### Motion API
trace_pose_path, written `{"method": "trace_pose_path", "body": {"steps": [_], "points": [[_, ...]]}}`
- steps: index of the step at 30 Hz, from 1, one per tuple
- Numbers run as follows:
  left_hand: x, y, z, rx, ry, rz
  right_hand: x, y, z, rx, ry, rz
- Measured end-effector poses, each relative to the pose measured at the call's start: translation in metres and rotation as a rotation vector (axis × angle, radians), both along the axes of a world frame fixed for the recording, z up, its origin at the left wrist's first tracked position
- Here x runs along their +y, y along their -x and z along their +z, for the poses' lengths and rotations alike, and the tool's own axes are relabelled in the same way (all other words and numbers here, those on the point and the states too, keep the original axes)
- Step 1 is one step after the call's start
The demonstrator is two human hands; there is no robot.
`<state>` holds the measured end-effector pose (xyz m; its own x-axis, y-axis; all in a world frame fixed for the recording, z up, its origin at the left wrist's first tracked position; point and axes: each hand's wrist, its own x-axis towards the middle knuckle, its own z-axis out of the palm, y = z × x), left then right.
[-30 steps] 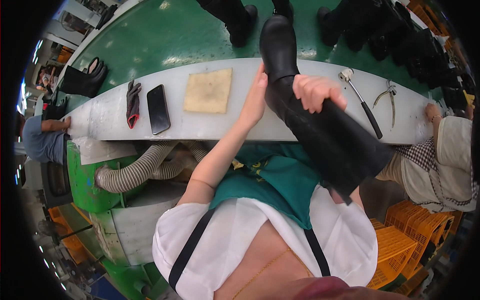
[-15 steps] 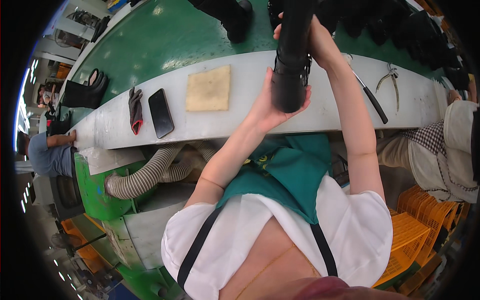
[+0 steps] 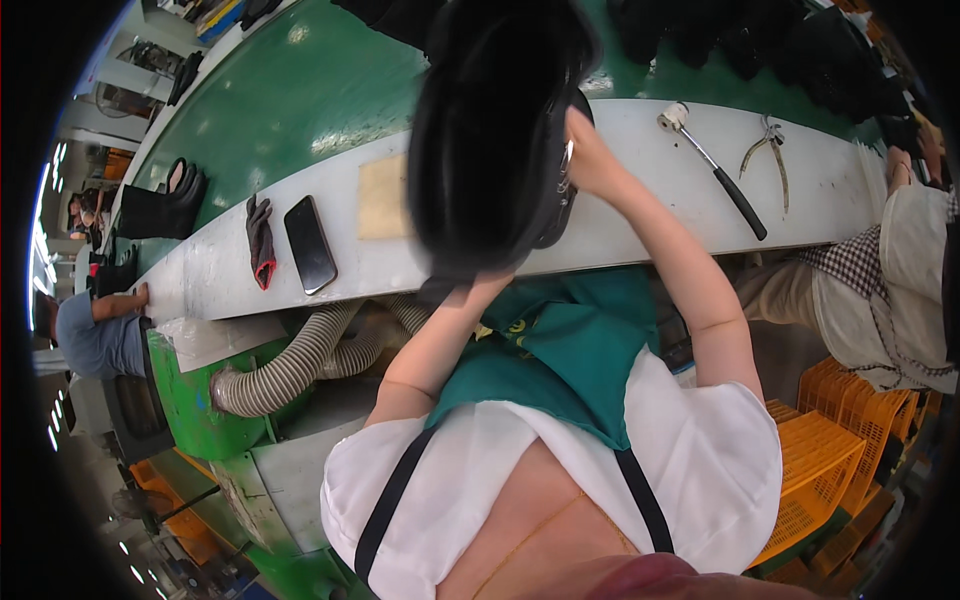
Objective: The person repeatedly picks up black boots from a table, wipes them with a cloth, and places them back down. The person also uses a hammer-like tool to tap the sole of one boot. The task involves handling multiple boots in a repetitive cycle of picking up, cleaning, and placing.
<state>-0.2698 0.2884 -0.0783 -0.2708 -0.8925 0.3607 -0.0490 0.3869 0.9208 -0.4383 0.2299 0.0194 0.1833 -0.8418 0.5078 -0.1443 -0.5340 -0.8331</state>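
Close in front of me, a large black boot is held up over the white worktop edge, slightly blurred. Metal buckle parts glint along its right side. My right hand grips that side, its fingers partly behind the boot. Below it, my left hand supports the boot's lower end; most of its fingers are hidden. A tan square pad lies partly covered by the boot. To the right rest a hammer with a black handle and a pair of pincers.
On the worktop lie a black phone and a dark glove. Black boots stand on the green surface. Ribbed hoses join a green machine below. Other people are at both sides; orange crates stand right.
The boot has swung left and closer to me, turning so a broader face shows. My left hand has dropped lower and left. The hammer's head has come into sight.
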Motion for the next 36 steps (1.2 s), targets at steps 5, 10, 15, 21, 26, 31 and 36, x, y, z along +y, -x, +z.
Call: {"method": "trace_pose_path", "body": {"steps": [5,10,15,21,26,31,36], "points": [[0.010,-0.006,-0.003,0.031,0.257,-0.033,0.005,-0.008,0.008,0.030,-0.080,-0.073],[0.009,-0.003,0.025,0.178,0.028,0.548,0.008,-0.016,0.017,0.105,0.065,-0.186],[-0.020,-0.055,0.096,0.766,-0.284,0.356,0.039,0.012,0.020,0.093,-0.030,-0.220],[-0.056,-0.106,0.138,0.746,-0.019,0.545,0.067,0.060,-0.006,-0.004,-0.294,-0.240],[-0.169,-0.127,0.129,0.569,0.312,0.740,0.074,0.069,-0.012,-0.018,-0.321,-0.251],[-0.253,-0.117,0.087,0.220,0.334,0.791,0.073,0.062,-0.008,-0.054,-0.286,-0.256],[-0.257,-0.105,0.054,-0.073,0.050,0.539,0.072,0.060,-0.021,0.057,-0.206,-0.257]]}}
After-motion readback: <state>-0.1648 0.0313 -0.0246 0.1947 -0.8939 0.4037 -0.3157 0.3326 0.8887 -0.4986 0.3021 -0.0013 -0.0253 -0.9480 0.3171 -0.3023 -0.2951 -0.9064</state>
